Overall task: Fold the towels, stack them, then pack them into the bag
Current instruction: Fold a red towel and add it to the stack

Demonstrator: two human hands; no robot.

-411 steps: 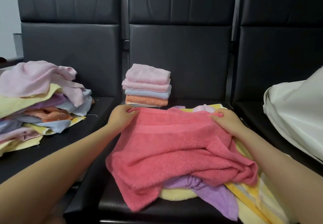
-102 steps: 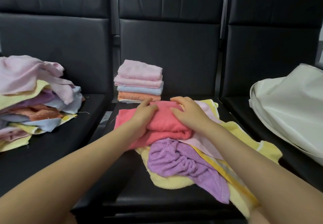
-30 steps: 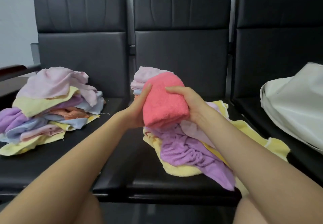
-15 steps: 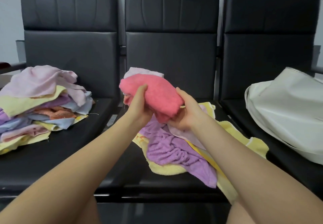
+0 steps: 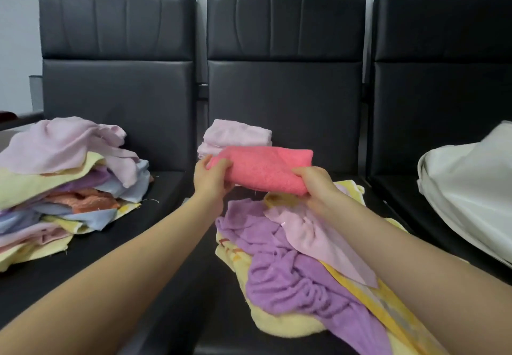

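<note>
A folded coral-pink towel (image 5: 263,167) is held in the air above the middle seat. My left hand (image 5: 212,178) grips its left end and my right hand (image 5: 314,185) grips its right front corner. Just behind it stands the stack of folded towels (image 5: 235,137), of which only the pale pink top layers show. Below my hands lie loose towels: a purple one (image 5: 288,268), a pale pink one (image 5: 313,232) and a yellow one (image 5: 277,324). The white bag (image 5: 468,191) lies on the right seat.
A big heap of unfolded towels (image 5: 63,180) in pink, yellow, purple, blue and orange covers the left seat. Three black padded chairs (image 5: 285,83) stand side by side against a grey wall.
The pink towel went from spread out to a compact fold. In the last second my hands lifted it, turned it level and carried it toward the folded stack.
</note>
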